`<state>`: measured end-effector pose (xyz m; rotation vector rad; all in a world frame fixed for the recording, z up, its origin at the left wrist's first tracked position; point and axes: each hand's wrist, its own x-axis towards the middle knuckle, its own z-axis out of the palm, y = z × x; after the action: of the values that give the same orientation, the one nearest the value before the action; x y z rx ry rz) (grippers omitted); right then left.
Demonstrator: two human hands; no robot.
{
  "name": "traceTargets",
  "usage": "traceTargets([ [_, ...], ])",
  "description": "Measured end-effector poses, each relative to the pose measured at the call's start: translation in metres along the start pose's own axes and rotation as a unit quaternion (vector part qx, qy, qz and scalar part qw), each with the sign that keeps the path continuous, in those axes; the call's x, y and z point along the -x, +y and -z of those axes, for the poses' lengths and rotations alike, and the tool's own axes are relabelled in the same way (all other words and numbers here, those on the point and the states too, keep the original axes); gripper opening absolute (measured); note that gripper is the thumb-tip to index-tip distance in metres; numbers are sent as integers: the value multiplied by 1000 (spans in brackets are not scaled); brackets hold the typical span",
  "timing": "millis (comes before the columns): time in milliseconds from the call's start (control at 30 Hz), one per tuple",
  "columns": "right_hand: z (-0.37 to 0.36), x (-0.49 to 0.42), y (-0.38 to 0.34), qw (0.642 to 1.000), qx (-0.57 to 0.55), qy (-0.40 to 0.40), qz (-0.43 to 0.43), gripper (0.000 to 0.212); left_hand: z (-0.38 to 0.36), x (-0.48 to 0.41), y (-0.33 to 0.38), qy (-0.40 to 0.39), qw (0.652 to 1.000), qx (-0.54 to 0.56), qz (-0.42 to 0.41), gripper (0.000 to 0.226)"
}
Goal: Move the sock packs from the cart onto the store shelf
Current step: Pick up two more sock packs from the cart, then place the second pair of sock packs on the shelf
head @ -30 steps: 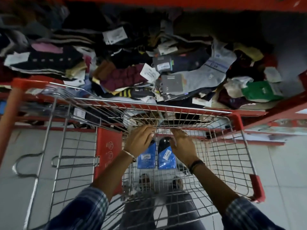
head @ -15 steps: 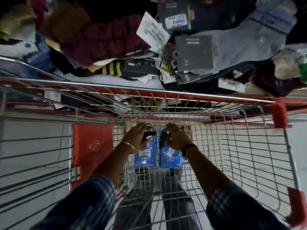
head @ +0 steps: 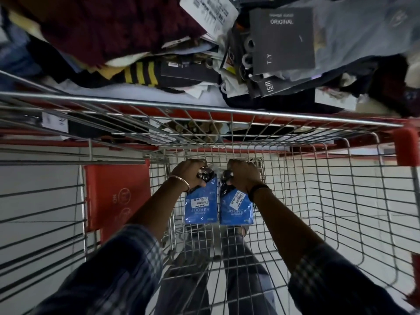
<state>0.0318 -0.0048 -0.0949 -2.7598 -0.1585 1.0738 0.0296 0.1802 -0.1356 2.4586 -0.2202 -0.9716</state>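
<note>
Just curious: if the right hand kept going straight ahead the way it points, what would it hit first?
Probably the cart's front wire wall, just past the right hand, which grips a blue Jockey sock pack. Depth is hard to judge here.

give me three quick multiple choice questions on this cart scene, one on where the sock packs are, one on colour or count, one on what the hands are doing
1. Where are the blue sock packs?
A. inside the wire cart
B. on the store shelf
C. on the floor

2. How many blue packs show?
A. one
B. two
C. four

3. What are the hands doing?
A. resting on the cart rim
B. hanging open
C. each gripping a pack's top

Answers:
1 A, both packs sit low between the cart's wire walls.
2 B, one is under the left hand and the second pack is under the right hand.
3 C, fingers are closed round the dark pack tops.
</note>
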Motion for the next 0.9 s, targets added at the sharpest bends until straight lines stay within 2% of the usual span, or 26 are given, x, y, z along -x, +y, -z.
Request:
traceTargets([
  [100,3,15,1,1000,-14,21,2,27,3,13,9,47,999,8,3,47],
  [200,5,37,0,998,-23,59,13,16,4,33,21,100,995,-23,4,36],
  [400,27,92,-5,989,21,147,19,22,31,83,56,244,965,-80,-45,37],
  [600,84,142,-11,967,0,256,14,22,91,133,96,340,920,-171,-92,47],
  [833,170,204,-25,899,-38,432,70,25,155,174,126,447,868,-142,-163,47],
  [900,195,222,-31,877,-41,469,97,28,177,191,140,483,842,-152,-188,48],
])
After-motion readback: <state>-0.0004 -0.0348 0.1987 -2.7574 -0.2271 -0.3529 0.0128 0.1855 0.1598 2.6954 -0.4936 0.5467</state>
